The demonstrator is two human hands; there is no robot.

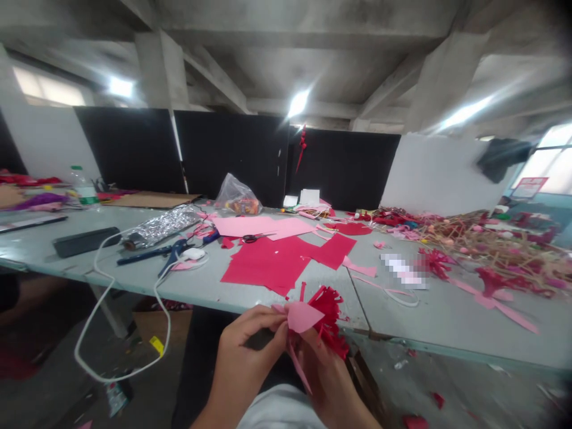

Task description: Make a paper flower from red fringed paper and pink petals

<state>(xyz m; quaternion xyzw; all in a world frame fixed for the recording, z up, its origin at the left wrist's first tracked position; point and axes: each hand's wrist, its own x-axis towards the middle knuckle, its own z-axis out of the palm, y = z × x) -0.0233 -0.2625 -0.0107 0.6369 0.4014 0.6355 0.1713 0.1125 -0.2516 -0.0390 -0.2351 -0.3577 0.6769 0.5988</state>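
Just in front of the table's near edge, my left hand [254,342] pinches a piece of pink paper [304,317] between thumb and fingertips. My right hand [328,375] closes around a red fringed paper flower [329,310], whose cut strips fan out to the right. The pink piece lies against the left side of this flower, and a pink strip hangs below it between my hands. Right-hand fingertips are partly hidden behind the paper. Beyond my hands, red sheets [263,265] lie on the table under dark scissors [257,237] and beside pink sheets [263,226].
At left are a blue glue gun [175,255], a white cord [77,351] looping below the table edge, a foil roll [165,227] and a dark box [86,241]. Dried stems and paper flowers [473,238] pile up at right. A plastic bag [235,193] stands behind.
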